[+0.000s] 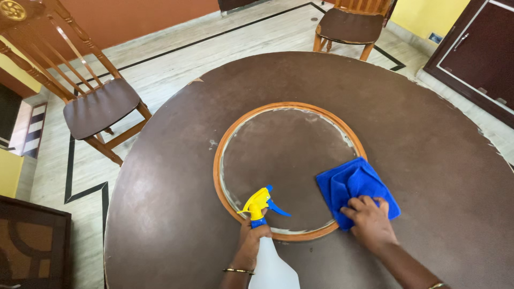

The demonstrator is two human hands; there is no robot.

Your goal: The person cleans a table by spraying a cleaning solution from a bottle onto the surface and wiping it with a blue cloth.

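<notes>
My left hand (247,243) grips the neck of a white spray bottle (271,267) with a yellow and blue trigger head (259,202), held over the near rim of the table's round inset. My right hand (370,220) presses flat on a folded blue cloth (353,184) that lies across the right side of the orange wooden ring (217,160). The ring frames a brown circular panel (284,155) in the middle of the large round brown table (428,134).
A wooden chair with a brown seat (99,107) stands at the left on the tiled floor. Another chair (350,24) stands beyond the table's far edge. A dark cabinet (476,48) is at the upper right, a dark wooden piece (32,246) at the lower left.
</notes>
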